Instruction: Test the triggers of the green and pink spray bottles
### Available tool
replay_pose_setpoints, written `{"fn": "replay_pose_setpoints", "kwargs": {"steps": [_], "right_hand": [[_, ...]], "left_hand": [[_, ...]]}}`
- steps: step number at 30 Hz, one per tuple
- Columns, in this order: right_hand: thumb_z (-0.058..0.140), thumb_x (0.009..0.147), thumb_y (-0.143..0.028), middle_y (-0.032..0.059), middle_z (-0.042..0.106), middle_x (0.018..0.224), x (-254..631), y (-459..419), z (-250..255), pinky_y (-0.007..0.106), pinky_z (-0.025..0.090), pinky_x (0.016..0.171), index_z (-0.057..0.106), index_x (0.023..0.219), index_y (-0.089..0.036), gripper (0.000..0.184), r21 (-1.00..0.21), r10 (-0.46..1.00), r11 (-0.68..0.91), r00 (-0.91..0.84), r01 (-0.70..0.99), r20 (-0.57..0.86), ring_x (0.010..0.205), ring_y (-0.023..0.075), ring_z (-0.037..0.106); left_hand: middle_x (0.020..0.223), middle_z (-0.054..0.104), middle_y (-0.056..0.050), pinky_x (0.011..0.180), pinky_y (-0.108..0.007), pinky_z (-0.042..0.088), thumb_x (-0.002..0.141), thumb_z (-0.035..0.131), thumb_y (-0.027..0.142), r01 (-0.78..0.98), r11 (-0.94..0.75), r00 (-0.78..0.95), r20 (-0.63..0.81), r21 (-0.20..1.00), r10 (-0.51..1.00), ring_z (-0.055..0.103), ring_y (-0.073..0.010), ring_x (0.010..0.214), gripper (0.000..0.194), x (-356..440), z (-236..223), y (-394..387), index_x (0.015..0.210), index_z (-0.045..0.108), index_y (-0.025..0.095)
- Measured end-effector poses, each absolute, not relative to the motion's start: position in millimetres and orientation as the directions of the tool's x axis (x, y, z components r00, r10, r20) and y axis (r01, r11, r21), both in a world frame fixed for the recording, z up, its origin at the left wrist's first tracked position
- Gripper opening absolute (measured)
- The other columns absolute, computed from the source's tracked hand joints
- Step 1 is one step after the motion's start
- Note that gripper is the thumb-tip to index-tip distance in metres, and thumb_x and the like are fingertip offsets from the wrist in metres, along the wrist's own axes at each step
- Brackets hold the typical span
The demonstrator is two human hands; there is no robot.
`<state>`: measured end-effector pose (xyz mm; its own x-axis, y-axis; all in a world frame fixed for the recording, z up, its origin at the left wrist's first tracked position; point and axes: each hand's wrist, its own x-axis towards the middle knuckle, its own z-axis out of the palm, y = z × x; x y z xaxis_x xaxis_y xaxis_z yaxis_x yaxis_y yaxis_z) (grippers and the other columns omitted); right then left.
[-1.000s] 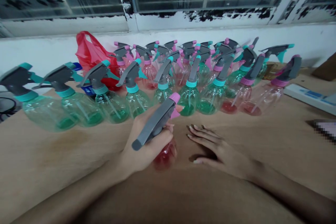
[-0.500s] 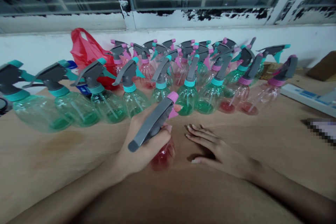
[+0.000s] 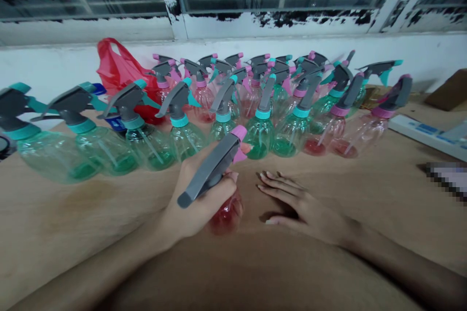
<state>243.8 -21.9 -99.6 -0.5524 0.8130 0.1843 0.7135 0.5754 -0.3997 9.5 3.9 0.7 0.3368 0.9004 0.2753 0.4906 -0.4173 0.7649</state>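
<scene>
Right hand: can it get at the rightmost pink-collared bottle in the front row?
Likely yes: the right hand lies spread, palm down on the table, seemingly holding nothing, and no object stands between it and that bottle.

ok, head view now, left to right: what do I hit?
Leftmost green spray bottle → red plastic bag → left hand, gripping a pink spray bottle → right hand → pixelated object.

No lettering can be read, the markings on a blue container (image 3: 116, 123) and white box (image 3: 408, 127) appearing indistinct.
</scene>
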Motion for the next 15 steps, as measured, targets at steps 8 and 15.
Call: {"fn": "replay_pose_setpoints", "kwargs": {"steps": [8,15], "right_hand": [[0.051,0.085,-0.052,0.0023,0.035,0.146,245.2,-20.2,-103.9,0.047,0.025,0.111,0.033,0.139,-0.028,0.062,-0.388,0.804,0.589,-0.563,0.709,0.19,0.135,0.0216,0.028],[0.049,0.085,-0.053,0.0025,0.035,0.146,244.9,-20.5,-102.7,0.047,0.026,0.111,0.033,0.139,-0.027,0.062,-0.373,0.805,0.587,-0.565,0.718,0.181,0.135,0.0211,0.027]], "left_hand": [[0.075,0.063,0.0,0.064,-0.028,0.053,0.075,0.051,0.026,0.448,-0.395,0.328,0.264,0.802,0.907,0.061,-0.0174,0.069,0.011,8.9,-2.9,5.3,0.08,0.06,0.024],[0.078,0.065,0.001,0.067,-0.028,0.053,0.074,0.052,0.024,0.432,-0.377,0.328,0.247,0.819,0.912,0.064,-0.0167,0.07,0.008,5.2,-4.9,5.6,0.074,0.06,0.023]]}}
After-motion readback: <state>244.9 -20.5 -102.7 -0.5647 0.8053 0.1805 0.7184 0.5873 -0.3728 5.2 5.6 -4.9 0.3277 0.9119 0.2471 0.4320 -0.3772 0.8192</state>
